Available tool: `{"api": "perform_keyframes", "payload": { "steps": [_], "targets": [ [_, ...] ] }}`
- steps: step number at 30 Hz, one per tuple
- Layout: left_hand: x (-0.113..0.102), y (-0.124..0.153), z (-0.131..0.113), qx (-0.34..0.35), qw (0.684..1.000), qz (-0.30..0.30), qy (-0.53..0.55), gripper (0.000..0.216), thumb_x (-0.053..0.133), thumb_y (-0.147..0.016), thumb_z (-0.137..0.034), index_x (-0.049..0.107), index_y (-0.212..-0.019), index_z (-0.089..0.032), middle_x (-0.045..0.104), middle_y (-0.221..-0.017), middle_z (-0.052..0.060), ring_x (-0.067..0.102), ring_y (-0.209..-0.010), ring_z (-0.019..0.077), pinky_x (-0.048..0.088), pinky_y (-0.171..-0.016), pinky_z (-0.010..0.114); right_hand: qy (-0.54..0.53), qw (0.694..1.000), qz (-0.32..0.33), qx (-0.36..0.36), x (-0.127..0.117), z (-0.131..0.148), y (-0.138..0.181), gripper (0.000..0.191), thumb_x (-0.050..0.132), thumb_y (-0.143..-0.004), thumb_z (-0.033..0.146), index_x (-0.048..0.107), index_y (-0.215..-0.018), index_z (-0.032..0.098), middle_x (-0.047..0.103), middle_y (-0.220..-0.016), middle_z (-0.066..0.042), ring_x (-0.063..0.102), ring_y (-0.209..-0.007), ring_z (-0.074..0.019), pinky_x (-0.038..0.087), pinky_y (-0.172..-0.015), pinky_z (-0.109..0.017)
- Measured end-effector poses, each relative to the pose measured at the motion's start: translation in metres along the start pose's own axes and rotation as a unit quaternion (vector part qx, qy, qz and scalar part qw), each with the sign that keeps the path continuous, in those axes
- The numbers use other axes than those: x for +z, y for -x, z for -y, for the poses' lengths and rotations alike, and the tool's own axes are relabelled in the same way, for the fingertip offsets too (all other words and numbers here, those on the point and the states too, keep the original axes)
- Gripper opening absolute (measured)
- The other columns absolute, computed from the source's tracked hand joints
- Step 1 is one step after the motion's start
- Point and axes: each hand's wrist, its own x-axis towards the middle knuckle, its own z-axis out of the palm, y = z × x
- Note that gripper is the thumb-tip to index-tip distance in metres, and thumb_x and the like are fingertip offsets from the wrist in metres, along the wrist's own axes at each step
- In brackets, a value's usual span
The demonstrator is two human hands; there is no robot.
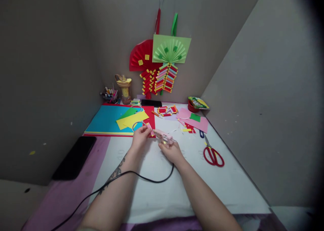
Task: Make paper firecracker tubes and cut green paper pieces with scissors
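1. Pinching pink paper roll point(150, 129) w/ our L grip point(141, 136) above bench point(152, 204) ctr, prob. steadying it nr gun.
2. Our R grip point(173, 153)'s wrapped round glue gun point(164, 137), roll's 4 o'clock.
3. Scissors point(210, 150) lie gun's 3-4 o'clock, prob. for elbow room.

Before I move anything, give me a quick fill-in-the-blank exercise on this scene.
1. The right grip holds a pink ____.
2. The left grip holds a small pink paper piece with ____ ends.
3. A ____ cord crosses the left forearm in this view.
4. The scissors have ____ handles.

Missing words: glue gun; yellow; black; red.
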Motion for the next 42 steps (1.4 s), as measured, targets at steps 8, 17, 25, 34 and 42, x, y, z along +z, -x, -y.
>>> {"api": "perform_keyframes", "payload": {
  "steps": [8,17,25,34,42],
  "targets": [
    [0.004,0.004,-0.01,-0.006,0.999,-0.025,0.046,0.029,0.076,-0.055,-0.028,0.069,-0.08,-0.015,0.068,-0.079,0.004,0.063,-0.072,0.0152,0.049,-0.071,0.027,0.057,0.998,0.016,0.009,0.002,-0.001,0.0,0.019,0.05,-0.075,0.031,0.063,-0.067,0.02,0.058,-0.057,0.001,0.055,-0.061,-0.0166,0.045,-0.065,-0.028],
    [-0.001,-0.002,-0.011,-0.01,0.996,-0.07,0.052,0.031,0.077,-0.052,-0.027,0.068,-0.079,-0.015,0.068,-0.075,0.004,0.063,-0.071,0.0148,0.05,-0.072,0.028,0.032,0.999,0.022,0.011,0.001,0.003,0.001,0.018,0.05,-0.073,0.029,0.066,-0.076,0.021,0.059,-0.058,0.002,0.056,-0.063,-0.0171,0.045,-0.062,-0.027],
    [-0.004,-0.004,-0.011,-0.016,0.995,-0.077,0.053,0.03,0.075,-0.053,-0.027,0.067,-0.079,-0.015,0.067,-0.076,0.003,0.063,-0.07,0.0132,0.049,-0.07,0.025,0.021,0.999,0.026,0.013,0.003,-0.002,0.0,0.022,0.052,-0.073,0.029,0.068,-0.087,0.023,0.063,-0.064,0.001,0.058,-0.068,-0.018,0.045,-0.064,-0.027],
    [-0.005,-0.004,-0.012,-0.026,0.993,-0.09,0.071,0.028,0.076,-0.053,-0.025,0.067,-0.077,-0.014,0.066,-0.074,0.002,0.061,-0.066,0.0104,0.049,-0.067,0.023,0.038,0.998,0.032,0.026,0.004,-0.005,0.0,0.016,0.052,-0.072,0.029,0.065,-0.071,0.021,0.058,-0.057,0.001,0.054,-0.057,-0.0157,0.042,-0.057,-0.026],
    [-0.008,-0.007,-0.009,-0.039,0.99,-0.097,0.092,0.021,0.075,-0.056,-0.022,0.065,-0.072,-0.014,0.065,-0.072,0.001,0.06,-0.065,0.009,0.048,-0.064,0.02,0.028,0.999,0.031,0.031,0.005,-0.004,0.0,0.018,0.051,-0.072,0.03,0.058,-0.058,0.02,0.052,-0.05,0.002,0.051,-0.054,-0.0145,0.041,-0.055,-0.025]
  ]
}}
